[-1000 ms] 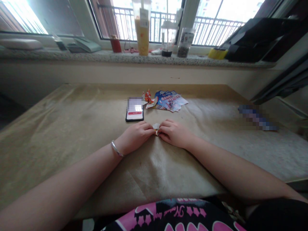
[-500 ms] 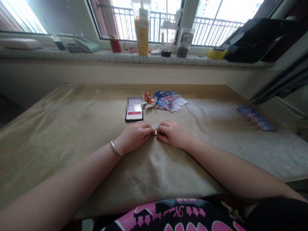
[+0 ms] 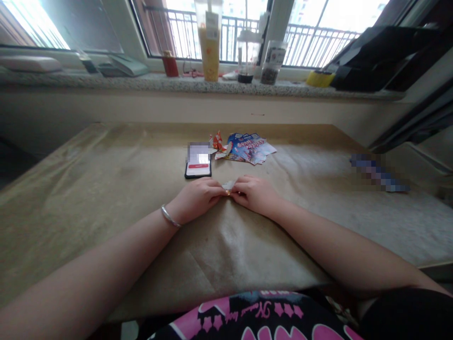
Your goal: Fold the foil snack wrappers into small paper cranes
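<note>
Between my hands is a small piece of paper (image 3: 228, 184), whitish on top with an orange-gold edge near me. My left hand (image 3: 198, 197), with a silver bangle at the wrist, pinches its left side. On the right side, my right hand (image 3: 255, 194) has thumb and fingers closed on the same paper. Both hands rest low over the table, and the fingers hide most of the paper. Just beyond my left hand lies a phone (image 3: 198, 170) with a lit screen. Behind the paper sit an orange-red folded paper piece (image 3: 218, 141) and a fan of printed blue-pink leaflets (image 3: 247, 149).
A gold-beige cloth covers the table (image 3: 141, 170). At the right lies a blurred blue-purple item (image 3: 380, 174). On the granite sill (image 3: 148, 81) stand a tall cup of yellow drink (image 3: 210, 54), a red-capped container (image 3: 170, 64), two clear cups, yellow tape (image 3: 320, 79) and a black object (image 3: 368, 66).
My fingertips have drawn slightly closer together on the paper, and its near edge now shows gold between them. The other things have stayed in place.
</note>
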`<state>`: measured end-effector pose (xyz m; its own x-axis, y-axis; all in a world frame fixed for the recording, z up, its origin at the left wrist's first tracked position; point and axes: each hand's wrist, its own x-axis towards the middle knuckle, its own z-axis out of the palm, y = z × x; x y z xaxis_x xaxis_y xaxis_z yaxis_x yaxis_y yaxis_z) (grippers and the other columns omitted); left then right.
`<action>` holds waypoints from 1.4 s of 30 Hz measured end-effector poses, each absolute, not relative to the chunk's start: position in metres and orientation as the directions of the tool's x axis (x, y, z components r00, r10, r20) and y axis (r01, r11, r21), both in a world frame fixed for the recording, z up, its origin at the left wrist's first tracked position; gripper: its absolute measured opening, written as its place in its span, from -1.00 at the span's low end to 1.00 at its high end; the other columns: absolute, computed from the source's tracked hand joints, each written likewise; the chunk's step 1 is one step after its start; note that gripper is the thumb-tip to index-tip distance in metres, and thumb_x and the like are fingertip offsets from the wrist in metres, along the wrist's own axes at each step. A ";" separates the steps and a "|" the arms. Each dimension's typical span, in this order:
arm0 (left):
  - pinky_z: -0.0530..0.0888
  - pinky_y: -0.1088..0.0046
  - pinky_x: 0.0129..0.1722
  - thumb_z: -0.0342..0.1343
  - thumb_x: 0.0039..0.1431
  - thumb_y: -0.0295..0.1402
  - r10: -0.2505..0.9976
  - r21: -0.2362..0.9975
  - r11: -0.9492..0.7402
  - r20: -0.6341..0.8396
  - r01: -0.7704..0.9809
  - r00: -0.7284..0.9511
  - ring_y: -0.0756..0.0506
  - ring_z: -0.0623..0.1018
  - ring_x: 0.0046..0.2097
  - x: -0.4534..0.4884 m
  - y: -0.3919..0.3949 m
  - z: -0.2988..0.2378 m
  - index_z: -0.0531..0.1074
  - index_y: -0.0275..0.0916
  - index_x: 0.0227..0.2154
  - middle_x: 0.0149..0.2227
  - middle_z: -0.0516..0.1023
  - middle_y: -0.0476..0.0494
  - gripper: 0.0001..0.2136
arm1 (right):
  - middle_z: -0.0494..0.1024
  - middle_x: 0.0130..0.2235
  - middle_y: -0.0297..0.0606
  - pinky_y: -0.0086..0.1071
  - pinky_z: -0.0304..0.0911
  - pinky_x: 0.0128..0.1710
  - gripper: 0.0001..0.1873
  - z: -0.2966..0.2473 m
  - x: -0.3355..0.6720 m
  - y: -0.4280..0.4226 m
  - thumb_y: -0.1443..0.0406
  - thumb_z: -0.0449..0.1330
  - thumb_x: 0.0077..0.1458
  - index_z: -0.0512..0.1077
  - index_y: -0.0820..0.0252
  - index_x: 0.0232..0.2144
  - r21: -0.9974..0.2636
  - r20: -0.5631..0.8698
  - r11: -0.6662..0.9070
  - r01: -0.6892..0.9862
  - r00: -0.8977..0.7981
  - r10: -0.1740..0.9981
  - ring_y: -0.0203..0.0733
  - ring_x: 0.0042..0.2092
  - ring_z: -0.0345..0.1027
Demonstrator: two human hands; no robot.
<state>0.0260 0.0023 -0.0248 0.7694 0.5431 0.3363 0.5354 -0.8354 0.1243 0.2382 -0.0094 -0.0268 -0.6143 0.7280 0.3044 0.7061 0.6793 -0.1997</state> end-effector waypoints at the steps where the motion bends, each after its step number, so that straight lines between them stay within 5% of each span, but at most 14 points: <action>1: 0.42 0.45 -0.21 0.01 0.19 -0.47 0.547 0.135 -0.834 0.329 0.535 0.770 -0.04 0.50 -0.24 0.026 0.002 -0.025 0.52 -0.18 -0.23 -0.28 0.55 -0.10 -0.80 | 0.50 -0.35 -0.22 -0.42 0.14 -0.30 -0.83 -0.027 0.237 -0.009 0.29 0.13 0.11 0.50 0.20 -0.40 -0.243 0.299 0.659 0.712 -0.592 0.749 -0.24 -0.27 0.32; 8: 0.43 0.46 -0.27 0.01 0.21 -0.42 0.551 0.096 -0.827 0.325 0.553 0.768 -0.05 0.51 -0.27 0.025 0.000 -0.022 0.52 -0.21 -0.23 -0.30 0.56 -0.12 -0.81 | 0.48 -0.42 -0.27 -0.48 0.13 -0.38 -0.85 -0.030 0.237 -0.004 0.29 0.15 0.07 0.49 0.23 -0.44 -0.442 0.229 0.542 0.715 -0.494 0.839 -0.32 -0.39 0.29; 16: 0.44 0.52 -0.31 -0.09 0.31 -0.36 0.399 -0.061 -0.892 0.365 0.449 0.841 0.00 0.52 -0.29 0.020 0.001 -0.022 0.47 -0.17 -0.08 -0.29 0.58 -0.10 -0.75 | 0.53 -0.38 -0.27 -0.47 0.13 -0.37 -0.84 -0.030 0.241 0.000 0.29 0.14 0.10 0.51 0.22 -0.38 -0.476 0.190 0.508 0.718 -0.479 0.857 -0.32 -0.38 0.32; 23: 0.47 0.49 -0.28 -0.05 0.29 -0.42 0.396 -0.143 -0.876 0.336 0.461 0.855 -0.03 0.51 -0.26 0.024 -0.002 -0.022 0.46 -0.21 -0.08 -0.25 0.56 -0.15 -0.76 | 0.50 -0.42 -0.33 -0.49 0.09 -0.41 -0.90 -0.033 0.242 0.001 0.28 0.19 0.07 0.47 0.20 -0.37 -0.508 0.196 0.479 0.716 -0.445 0.874 -0.35 -0.41 0.29; 31: 0.44 0.50 -0.32 -0.04 0.28 -0.40 0.422 -0.124 -0.863 0.353 0.489 0.835 -0.02 0.51 -0.29 0.027 -0.001 -0.021 0.50 -0.19 -0.17 -0.29 0.56 -0.11 -0.79 | 0.53 -0.30 -0.26 -0.44 0.13 -0.30 -0.85 -0.026 0.250 -0.007 0.31 0.12 0.12 0.49 0.14 -0.30 -0.257 0.311 0.703 0.664 -0.632 0.710 -0.27 -0.29 0.35; 36: 0.42 0.52 -0.32 -0.01 0.24 -0.41 0.463 -0.039 -0.856 0.388 0.516 0.797 0.00 0.51 -0.30 0.028 0.000 -0.025 0.52 -0.15 -0.21 -0.31 0.56 -0.06 -0.80 | 0.53 -0.27 -0.24 -0.41 0.13 -0.29 -0.80 -0.026 0.250 -0.010 0.28 0.08 0.17 0.50 0.11 -0.24 -0.143 0.301 0.703 0.697 -0.646 0.702 -0.23 -0.27 0.37; 42: 0.40 0.51 -0.37 -0.04 0.24 -0.41 0.471 -0.090 -0.836 0.389 0.542 0.791 -0.01 0.49 -0.35 0.031 -0.002 -0.023 0.50 -0.22 -0.26 -0.37 0.53 -0.09 -0.80 | 0.53 -0.28 -0.24 -0.40 0.13 -0.30 -0.78 -0.025 0.248 -0.010 0.27 0.06 0.17 0.52 0.11 -0.26 -0.127 0.297 0.673 0.729 -0.619 0.727 -0.22 -0.27 0.38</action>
